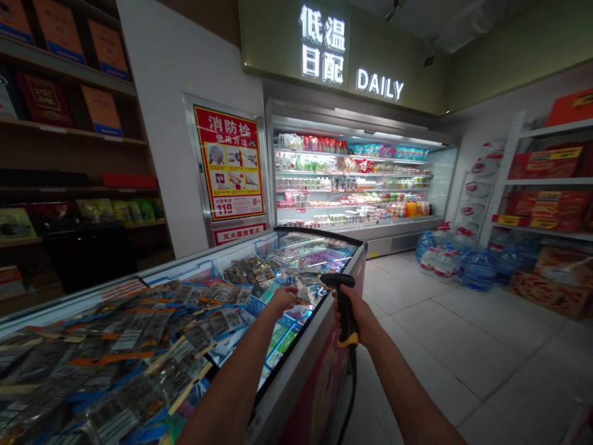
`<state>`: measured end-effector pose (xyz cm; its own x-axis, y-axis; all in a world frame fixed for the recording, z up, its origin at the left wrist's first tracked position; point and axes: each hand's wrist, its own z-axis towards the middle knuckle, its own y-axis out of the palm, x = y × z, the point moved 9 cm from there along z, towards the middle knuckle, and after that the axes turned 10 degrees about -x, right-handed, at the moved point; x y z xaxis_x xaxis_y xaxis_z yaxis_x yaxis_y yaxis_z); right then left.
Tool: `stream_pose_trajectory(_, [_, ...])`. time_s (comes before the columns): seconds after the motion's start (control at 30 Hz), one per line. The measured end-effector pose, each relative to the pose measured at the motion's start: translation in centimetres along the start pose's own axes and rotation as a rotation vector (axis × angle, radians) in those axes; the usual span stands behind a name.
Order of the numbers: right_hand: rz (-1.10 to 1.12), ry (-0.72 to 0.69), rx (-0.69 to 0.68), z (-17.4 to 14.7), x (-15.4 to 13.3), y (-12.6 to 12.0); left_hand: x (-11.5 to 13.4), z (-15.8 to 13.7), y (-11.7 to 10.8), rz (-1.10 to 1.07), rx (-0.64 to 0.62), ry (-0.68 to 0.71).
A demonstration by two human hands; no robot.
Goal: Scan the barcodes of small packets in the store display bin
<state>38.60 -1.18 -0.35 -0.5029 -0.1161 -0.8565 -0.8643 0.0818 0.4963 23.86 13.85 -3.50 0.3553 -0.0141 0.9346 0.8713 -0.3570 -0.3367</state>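
A long, brightly lit open refrigerated case (384, 238) is spanning the back wall, its shelves carrying rows of colourful packs and cups. Closer in, a long white chest freezer with black trim and a glass top (306, 355) is stretching away from me, its far right corner pointing towards that case. A dark wooden shelf unit (76, 131) is standing beyond the freezer's left side, holding orange boxes, and a red-and-yellow printed poster (235, 164) is hanging on the wall past the far edge. Big blue-tinted plastic water bottles (479, 270) are clustering on the pale tiled floor, well to the right of the far right corner. Flat, glossy packets with orange and blue edges (152, 321) are filling the freezer's left and near part, and a blue plastic basket (256, 304) is sitting towards its right edge. My left hand (283, 300) is hovering over that part, fingers loosely spread and seemingly gripping nothing; I cannot tell whether they are touching anything below. My right hand (360, 315) is closing firmly around the black, yellow-trimmed handheld scanner (345, 304), which is standing upright at the freezer's right edge, its thin black cable (354, 377) hanging down beside the freezer.
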Motion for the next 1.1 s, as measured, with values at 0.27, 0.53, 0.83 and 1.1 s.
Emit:
stream_pose_trajectory(0.27, [0.011, 0.053, -0.137, -0.7, 1.1, 5.4, 0.9, -4.1, -10.8, -0.281, 0.325, 0.347])
stream_pose_trajectory(0.53, [-0.001, 0.105, -0.332, -1.7, 1.7, 9.5, 1.0, -6.1, -13.2, -0.313, 0.348, 0.388])
stream_pose_trajectory(0.83, [-0.009, 0.089, -0.283, -1.2, 1.5, 9.1, 0.8, -6.3, -14.8, -0.068, 0.417, 0.35])
stream_pose_trajectory(1.1, [0.0, 0.063, -0.18, -0.9, 0.8, 7.4, -1.0, -7.7, -20.1, 0.451, 0.581, 0.064])
